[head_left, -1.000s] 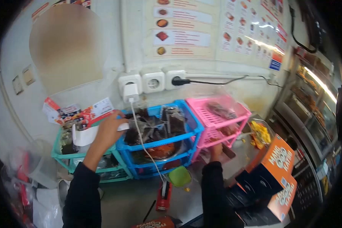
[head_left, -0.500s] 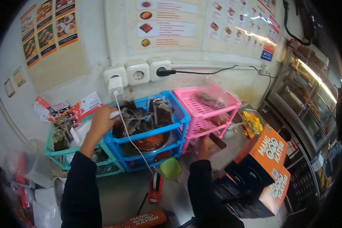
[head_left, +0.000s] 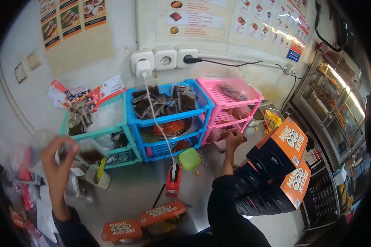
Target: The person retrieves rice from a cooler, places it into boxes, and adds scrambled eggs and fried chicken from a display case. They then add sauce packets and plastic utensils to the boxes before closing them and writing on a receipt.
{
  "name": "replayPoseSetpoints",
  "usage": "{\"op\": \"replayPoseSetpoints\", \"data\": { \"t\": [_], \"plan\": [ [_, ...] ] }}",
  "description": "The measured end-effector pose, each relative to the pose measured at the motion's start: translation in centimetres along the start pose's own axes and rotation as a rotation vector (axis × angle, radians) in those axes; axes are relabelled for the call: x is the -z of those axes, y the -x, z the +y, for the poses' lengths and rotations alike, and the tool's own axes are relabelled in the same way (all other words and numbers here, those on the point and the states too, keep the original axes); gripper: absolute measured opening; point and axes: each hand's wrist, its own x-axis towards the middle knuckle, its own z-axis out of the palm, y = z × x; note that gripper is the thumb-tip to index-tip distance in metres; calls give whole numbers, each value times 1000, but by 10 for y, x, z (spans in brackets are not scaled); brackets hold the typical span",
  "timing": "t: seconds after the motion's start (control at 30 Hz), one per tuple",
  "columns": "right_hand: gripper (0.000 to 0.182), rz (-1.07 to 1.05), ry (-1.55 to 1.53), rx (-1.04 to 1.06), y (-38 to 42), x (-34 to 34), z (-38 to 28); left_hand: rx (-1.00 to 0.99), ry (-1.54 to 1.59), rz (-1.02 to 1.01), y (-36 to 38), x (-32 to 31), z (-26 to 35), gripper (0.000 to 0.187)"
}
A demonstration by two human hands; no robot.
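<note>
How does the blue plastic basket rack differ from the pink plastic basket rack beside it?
The blue rack looks wider than the pink rack. The blue rack's top basket is heaped with small dark packets, while the pink rack's holds far less. A white cable hangs in front of the blue rack, but not the pink rack. Both have stacked baskets.

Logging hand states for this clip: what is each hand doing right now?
Left hand: raised, fingers curled; blurred, so any grip cannot be told.
Right hand: fingers bunched by the pink rack; whether they hold anything is unclear.
</note>
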Motion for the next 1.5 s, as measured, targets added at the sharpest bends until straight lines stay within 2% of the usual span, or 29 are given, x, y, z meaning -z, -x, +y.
{"op": "replayPoseSetpoints", "data": {
  "t": [0.03,0.1,0.17,0.23,0.3,0.37,0.43,0.5,0.53,0.57,0.63,0.7,0.73,0.77,0.8,0.83,0.93,1.0,1.03,1.1,1.17,1.23,1.27,1.3,1.33,1.37,1.4,1.43,1.5],
  "plan": [
    [10,-16,-106,72,4,1,7,35,-16,0,26,15,4,9],
    [6,-40,11,110,7,-2,15,221,9,-59,76,39,17,8],
    [9,3,-215,-9,8,-3,18,267,86,-124,127,50,18,8],
    [10,-34,-189,66,6,-7,30,324,-8,-269,168,57,26,8],
    [11,74,-431,43,5,3,9,617,57,-322,216,53,25,14],
    [15,17,-86,303,4,7,3,689,55,-382,251,49,21,12],
    [20,-130,-135,253,32,34,-50,770,72,-476,285,43,19,13],
    [22,-181,-200,360,57,53,-72,818,176,-521,323,33,3,18],
    [20,-232,-281,316,73,66,-78,1025,398,-404,336,22,-3,18],
    [19,-273,-363,273,89,84,-81,1116,463,-399,343,14,-7,16],
    [18,-315,-647,17,130,118,-95,1207,529,-377,355,0,-22,15],
    [11,-682,-793,-160,161,161,-96,1356,776,-278,365,-10,-39,16],
    [9,-937,-737,-201,171,175,-71,1355,774,-275,363,-13,-44,16],
    [7,-1190,-668,-239,179,185,-49,1305,790,-144,358,-16,-50,16],
    [7,-1338,-513,-311,192,194,-50,1253,806,-13,353,-18,-54,16],
    [7,-1479,-350,-383,211,199,-50,1255,810,-5,345,-22,-57,16],
    [9,-1568,-344,-412,269,178,-27,1283,709,62,325,-30,-67,12],
    [14,-1498,-386,-313,293,161,-21,1093,253,-146,332,-35,-77,13],
    [14,-1518,-392,-310,296,157,-22,1101,241,-129,340,-32,-76,13],
    [25,-1268,-310,-97,302,142,-33,780,-204,-108,356,-20,-74,17],
    [31,-1269,-305,-63,290,163,-74,899,-138,-155,353,5,-52,21],
    [31,-1320,-161,-31,277,176,-84,1162,912,146,352,13,-30,32],
    [31,-1344,-160,-27,270,177,-85,1113,1388,257,349,9,-23,44],
    [32,-1572,-184,-119,263,178,-85,1120,1563,307,335,1,-12,49],
    [33,-1796,-205,-217,260,179,-87,1118,1556,284,320,-10,-3,49],
    [33,-1806,-204,-212,265,179,-96,1111,1593,235,314,-24,-4,49],
    [33,-1829,-343,-117,274,178,-111,1254,1403,248,291,-26,13,49],
    [33,-1838,-480,-19,283,177,-127,1250,1413,242,280,-32,17,49],
    [31,-1760,-569,220,306,176,-162,1048,1507,150,263,-41,19,50]
  ]
}}
